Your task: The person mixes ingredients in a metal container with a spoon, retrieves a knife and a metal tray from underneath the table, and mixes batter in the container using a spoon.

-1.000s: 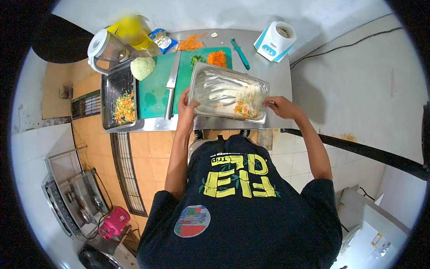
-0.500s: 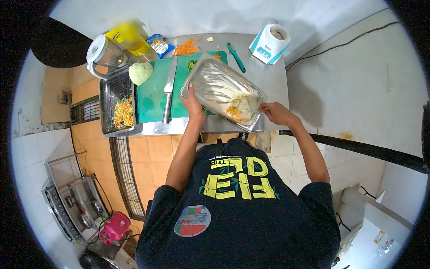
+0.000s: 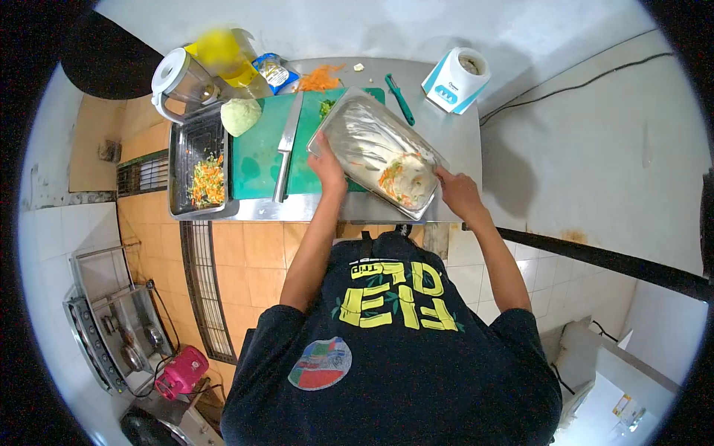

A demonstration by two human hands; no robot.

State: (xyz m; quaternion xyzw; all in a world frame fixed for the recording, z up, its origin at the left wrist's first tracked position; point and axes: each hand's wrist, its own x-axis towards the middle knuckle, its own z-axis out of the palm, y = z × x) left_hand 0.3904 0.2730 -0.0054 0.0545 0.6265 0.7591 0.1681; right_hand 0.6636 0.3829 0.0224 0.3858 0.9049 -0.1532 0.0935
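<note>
A rectangular metal pan is tilted at an angle over the right part of the green cutting board. White creamy sauce is smeared over its bottom, and a creamy heap with shredded orange and green vegetables lies at its near right end. My left hand is closed on the pan's left side, thumb over the rim. At the right end, my right hand is closed on the rim, its fingertips partly hidden. A knife lies on the board, left of my left hand.
A dark tray with shredded vegetables stands left, below a blender jug. Cabbage sits on the board's corner. Behind lie carrot shreds, a blue packet and a green-handled peeler. A blender base stands right.
The creamy heap in the pan has shifted and looks more gathered. My right hand has turned slightly at the rim. The whole view has moved a little; my left hand keeps its hold.
</note>
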